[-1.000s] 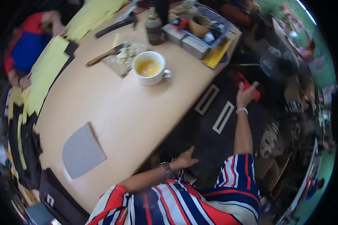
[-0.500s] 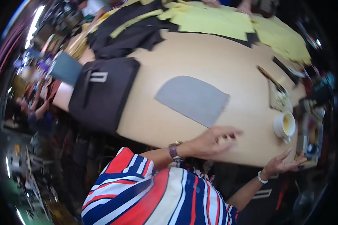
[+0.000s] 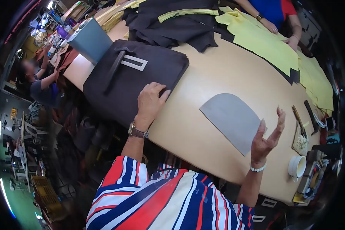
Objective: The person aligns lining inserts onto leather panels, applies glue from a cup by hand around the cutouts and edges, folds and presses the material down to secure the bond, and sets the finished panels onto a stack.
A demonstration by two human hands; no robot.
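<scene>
My left hand [image 3: 150, 102], with a watch on its wrist, is over the right side of a dark brown bag [image 3: 126, 84]. Its fingers are slightly bent and the thumb stands apart from them; whether it presses on the bag I cannot tell. The bag lies flat and shows a strap and a silver rectangular frame. My right hand [image 3: 267, 138] is raised, palm turned inward, fingers stretched and holding nothing. Just left of it, a grey half-rounded flat piece [image 3: 234, 119] lies on the table [image 3: 184, 134], its right end partly hidden behind the hand.
Yellow sheets [image 3: 257, 42] and dark sheets [image 3: 168, 30] cover the far side, where another person's hands [image 3: 293, 41] rest. A blue-grey box [image 3: 90, 40] stands behind the bag. At right are a white cup [image 3: 296, 167], a brush [image 3: 298, 119] and a tray [image 3: 314, 176].
My left hand has moved left, from in front of the grey piece to the bag. My right hand has risen from near the cup to beside the grey piece. The view has turned.
</scene>
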